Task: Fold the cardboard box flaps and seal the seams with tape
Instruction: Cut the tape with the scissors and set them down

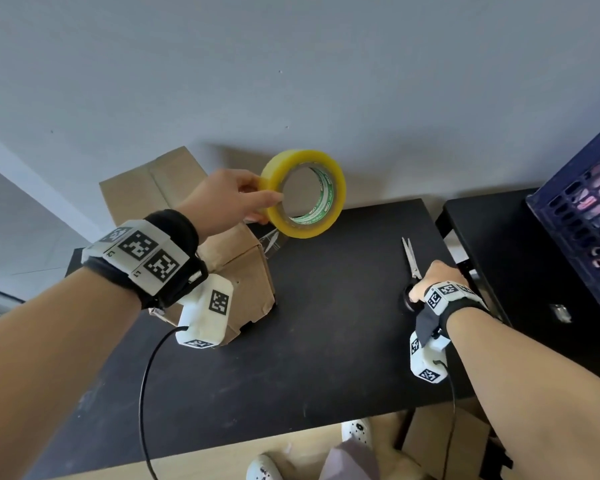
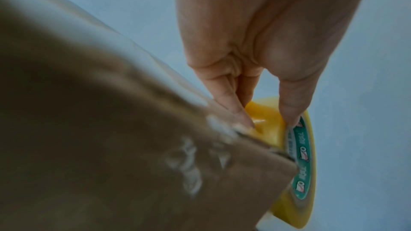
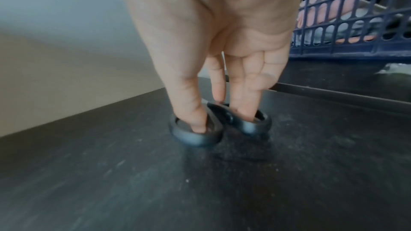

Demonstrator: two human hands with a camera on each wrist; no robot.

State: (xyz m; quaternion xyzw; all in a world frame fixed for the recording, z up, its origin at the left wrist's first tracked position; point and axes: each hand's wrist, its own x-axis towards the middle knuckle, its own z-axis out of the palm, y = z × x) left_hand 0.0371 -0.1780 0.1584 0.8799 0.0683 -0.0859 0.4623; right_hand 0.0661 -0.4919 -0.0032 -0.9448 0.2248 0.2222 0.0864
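A brown cardboard box (image 1: 160, 188) stands at the back left of the black table (image 1: 309, 341), its flaps folded down. My left hand (image 1: 229, 199) pinches a yellow tape roll (image 1: 303, 194) above the box's right corner, thumb inside the ring; a clear strip of tape (image 1: 274, 242) runs from the roll down to the box. In the left wrist view the tape roll (image 2: 266, 120) sits between my fingers and thumb beside the box (image 2: 111, 129). My right hand (image 1: 433, 282) has thumb and fingers in the black handles of the scissors (image 3: 200, 133), which lie on the table, blades (image 1: 411, 258) pointing away.
A dark blue plastic crate (image 1: 582, 216) holding pinkish items sits on a second black table (image 1: 520, 271) at the right. A pale wall rises right behind both tables. Cables hang from my wrist cameras. More cardboard (image 1: 440, 441) and my shoes (image 1: 357, 431) show on the floor.
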